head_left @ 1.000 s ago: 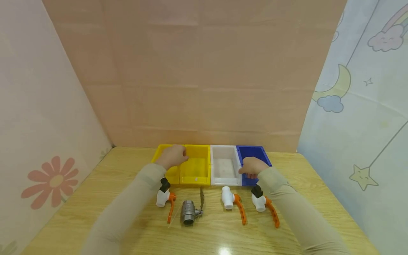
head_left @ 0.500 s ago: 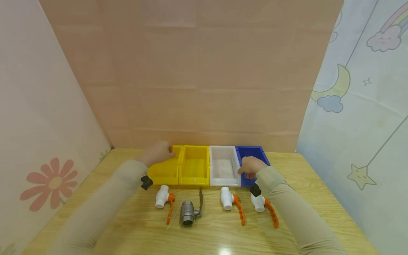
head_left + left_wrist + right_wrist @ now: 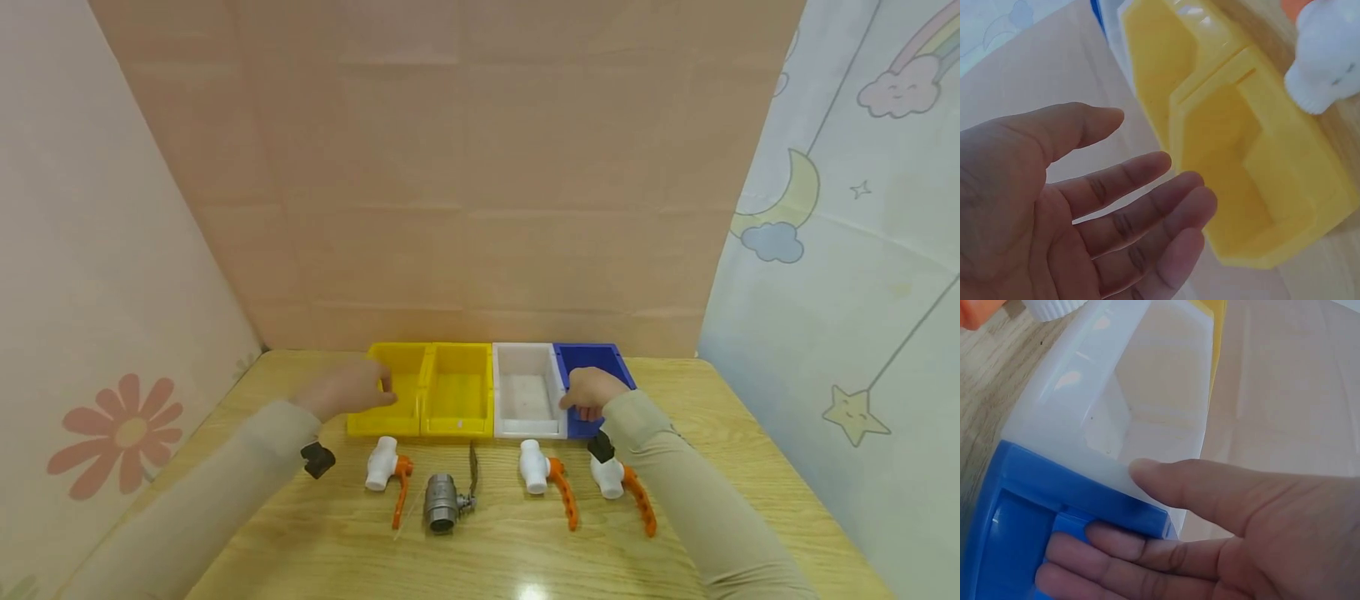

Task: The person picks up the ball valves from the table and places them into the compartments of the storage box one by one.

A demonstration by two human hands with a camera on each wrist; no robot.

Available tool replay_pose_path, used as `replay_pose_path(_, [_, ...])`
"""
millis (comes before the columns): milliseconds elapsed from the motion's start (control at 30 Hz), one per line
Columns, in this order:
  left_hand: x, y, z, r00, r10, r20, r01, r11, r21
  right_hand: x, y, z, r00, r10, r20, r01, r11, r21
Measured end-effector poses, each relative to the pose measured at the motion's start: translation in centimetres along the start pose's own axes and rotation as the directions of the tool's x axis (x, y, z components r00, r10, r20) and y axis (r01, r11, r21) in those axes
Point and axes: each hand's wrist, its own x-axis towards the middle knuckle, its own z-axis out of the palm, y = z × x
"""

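Note:
My left hand (image 3: 347,392) hovers over the left side of the leftmost yellow bin (image 3: 403,364), fingers loosely bent and holding nothing. In the left wrist view, its relaxed fingers (image 3: 1147,206) stand beside that bin's rim. My right hand (image 3: 594,390) is at the seam between the white bin (image 3: 528,400) and the blue bin (image 3: 592,357). Seen from the right wrist, its thumb (image 3: 1166,481) lies at the white rim while the fingers reach inside the blue bin, pinching the two adjoining walls. A second yellow bin (image 3: 459,400) fills the row between.
In front of the bins lie a white ball valve (image 3: 382,463) with an orange handle, a metal ball valve (image 3: 441,504), and two more white valves, one central (image 3: 534,467) and one (image 3: 609,480) near my right sleeve. A tan backdrop (image 3: 480,208) rises behind.
My left hand has moved left and toward me, from above the two yellow bins to the leftmost one's left side. My right hand has stayed at the white and blue bins.

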Motion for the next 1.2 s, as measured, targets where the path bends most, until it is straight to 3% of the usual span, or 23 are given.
replay_pose_path(233, [0.2,-0.2,3.0,0.999,0.005,0.036,-0.006,1.000,0.024,0.0,-0.2,0.1,1.000,-0.007,0.001,0.007,1.000,0.005])
replay_pose_path(433, [-0.2,-0.1,4.7,0.995,0.011,0.103,-0.012,1.000,0.012,0.1,-0.1,0.2,1.000,-0.012,0.000,0.012,1.000,0.003])
replay_pose_path(700, [-0.9,0.6,5.6,0.991,0.013,0.130,-0.008,0.999,-0.038,-0.1,-0.2,0.0,1.000,-0.025,-0.004,0.025,1.000,0.011])
replay_pose_path(1200, [-1.6,1.2,6.2,0.993,0.003,0.122,-0.003,1.000,-0.004,-0.1,-0.2,0.1,1.000,-0.024,-0.003,0.024,1.000,0.005])
